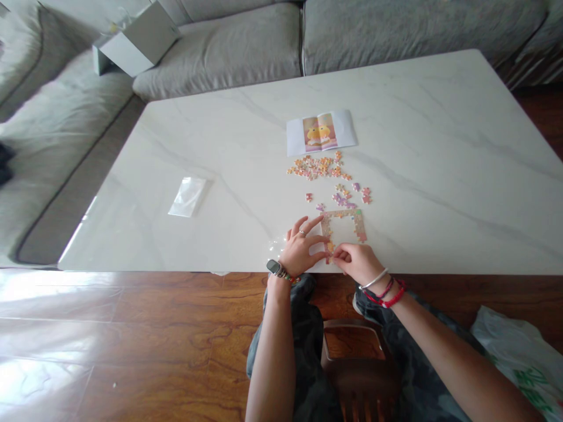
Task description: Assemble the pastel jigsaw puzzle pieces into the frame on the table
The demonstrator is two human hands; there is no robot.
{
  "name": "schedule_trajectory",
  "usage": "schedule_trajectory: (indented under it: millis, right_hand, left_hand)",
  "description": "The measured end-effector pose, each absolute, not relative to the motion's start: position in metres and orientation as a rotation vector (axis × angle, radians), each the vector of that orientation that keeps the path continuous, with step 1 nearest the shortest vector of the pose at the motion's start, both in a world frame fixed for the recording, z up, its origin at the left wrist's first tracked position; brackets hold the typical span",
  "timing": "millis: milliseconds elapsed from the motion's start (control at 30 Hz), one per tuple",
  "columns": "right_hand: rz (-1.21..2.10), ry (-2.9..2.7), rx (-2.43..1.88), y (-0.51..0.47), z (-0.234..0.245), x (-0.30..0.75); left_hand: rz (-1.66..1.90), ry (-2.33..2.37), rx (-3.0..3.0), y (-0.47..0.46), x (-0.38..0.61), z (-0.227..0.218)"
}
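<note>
A partly joined jigsaw puzzle border [359,225] lies near the table's front edge, its middle showing bare tabletop. My left hand [301,249] rests along the border's left side, fingers spread and fingertips touching it. At the lower left corner, my right hand [358,259] pinches a small jigsaw piece, mostly hidden by the fingers. Just beyond the border are several loose purple and pink pieces [343,201]. Farther back is a pile of orange and pink pieces [315,167]. Behind that pile lies a creased picture sheet [320,132] with yellow figures.
The white marble-patterned table [237,146] carries a clear plastic bag [188,197] on the left. Clear plastic [276,246] lies beside my left wrist. A grey sofa [246,44] stands behind. Below are a brown stool [360,369] between my legs and a white bag [519,351] at right.
</note>
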State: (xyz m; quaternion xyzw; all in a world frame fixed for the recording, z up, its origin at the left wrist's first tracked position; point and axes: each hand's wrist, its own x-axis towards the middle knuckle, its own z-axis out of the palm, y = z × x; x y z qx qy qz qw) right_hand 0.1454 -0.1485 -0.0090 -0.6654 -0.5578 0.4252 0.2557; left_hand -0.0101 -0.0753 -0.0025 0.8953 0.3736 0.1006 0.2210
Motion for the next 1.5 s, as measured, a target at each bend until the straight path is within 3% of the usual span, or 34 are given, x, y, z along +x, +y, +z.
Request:
schedule_trajectory:
  millis: [700, 1500]
  right_hand:
    - [0.739, -1.93, -1.809, -0.152, -0.011, 0.147]
    - [0.564, -2.193, -1.872, -0.158, 0.001, 0.146]
  left_hand:
    - [0.155, 1.059, 2.391, -0.075, -0.01, 0.003]
    - [0.147, 1.045, 2.404, -0.074, -0.009, -0.001]
